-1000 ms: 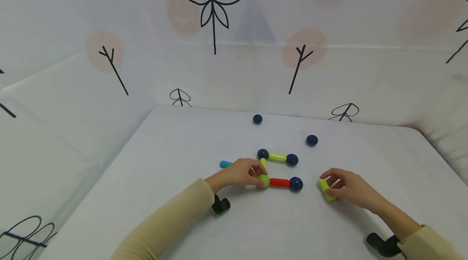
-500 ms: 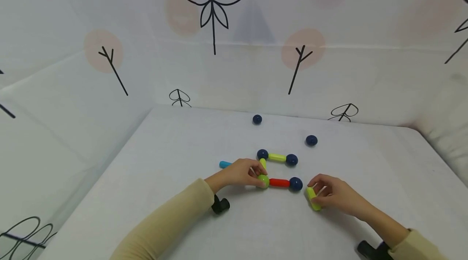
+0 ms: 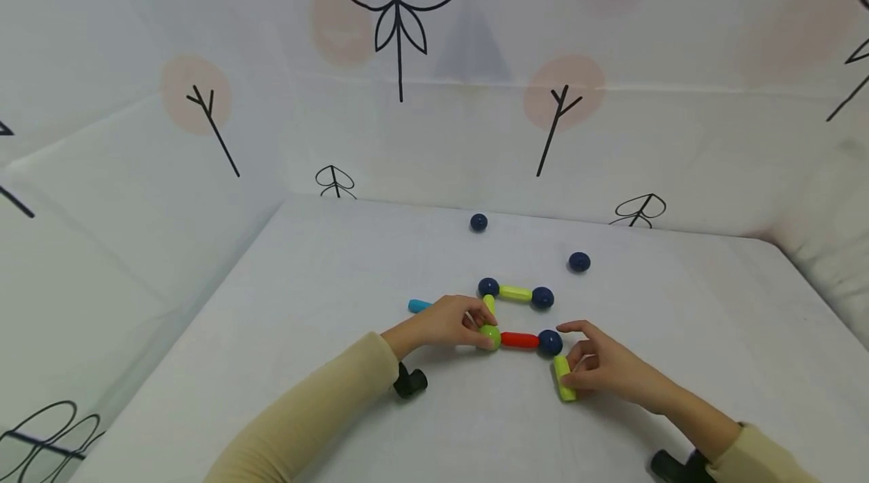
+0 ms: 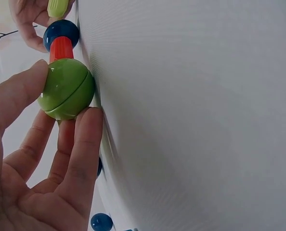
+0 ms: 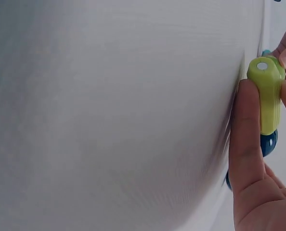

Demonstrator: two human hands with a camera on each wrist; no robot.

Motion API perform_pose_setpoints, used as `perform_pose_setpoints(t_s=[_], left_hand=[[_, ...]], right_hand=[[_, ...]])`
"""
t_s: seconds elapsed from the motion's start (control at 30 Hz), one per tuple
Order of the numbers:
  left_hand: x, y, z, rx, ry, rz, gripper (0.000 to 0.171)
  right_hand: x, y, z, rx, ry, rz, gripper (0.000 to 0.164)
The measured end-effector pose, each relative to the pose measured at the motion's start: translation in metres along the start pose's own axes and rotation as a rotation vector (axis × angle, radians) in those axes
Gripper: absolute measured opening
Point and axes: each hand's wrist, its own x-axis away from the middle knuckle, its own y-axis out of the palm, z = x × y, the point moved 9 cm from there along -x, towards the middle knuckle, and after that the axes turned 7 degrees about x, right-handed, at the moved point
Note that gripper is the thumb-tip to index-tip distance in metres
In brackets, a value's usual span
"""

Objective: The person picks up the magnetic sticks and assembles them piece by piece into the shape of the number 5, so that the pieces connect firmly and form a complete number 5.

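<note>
My left hand (image 3: pixel 451 321) pinches a green ball (image 4: pixel 68 89) between thumb and fingers. A red rod (image 3: pixel 520 340) joins that ball to a dark blue ball (image 3: pixel 550 343) on its right. From the green ball a yellow-green rod (image 3: pixel 489 304) runs back to another blue ball (image 3: pixel 488 287), then a second yellow-green rod (image 3: pixel 515 293) leads to a blue ball (image 3: pixel 542 297). My right hand (image 3: pixel 604 362) pinches a loose-ended yellow-green magnetic rod (image 5: pixel 270 98), its far end right at the front of the red rod's blue ball. A metal disc shows in its near end.
Two single dark blue balls, one farther back (image 3: pixel 478 223) and one to the right (image 3: pixel 579 262), lie on the white table (image 3: pixel 353 264). A blue rod (image 3: pixel 419 306) pokes out behind my left hand. A patterned cloth wall (image 3: pixel 441 136) rises behind the table.
My right hand has moved left with the yellow-green rod, bringing it up to the blue ball at the red rod's end. My left hand has stayed in place on the green ball.
</note>
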Motion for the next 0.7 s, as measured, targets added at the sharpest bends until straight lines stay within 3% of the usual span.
perform_pose_setpoints(t_s=[0.33, 0.7], left_hand=[[0.0, 0.0, 0.001, 0.0, 0.001, -0.001, 0.025], [-0.001, 0.0, 0.0, -0.011, -0.006, 0.003, 0.026]], right_hand=[[-0.008, 0.007, -0.001, -0.008, 0.031, -0.033, 0.082], [-0.012, 0.01, 0.003, -0.079, 0.037, -0.067, 0.076]])
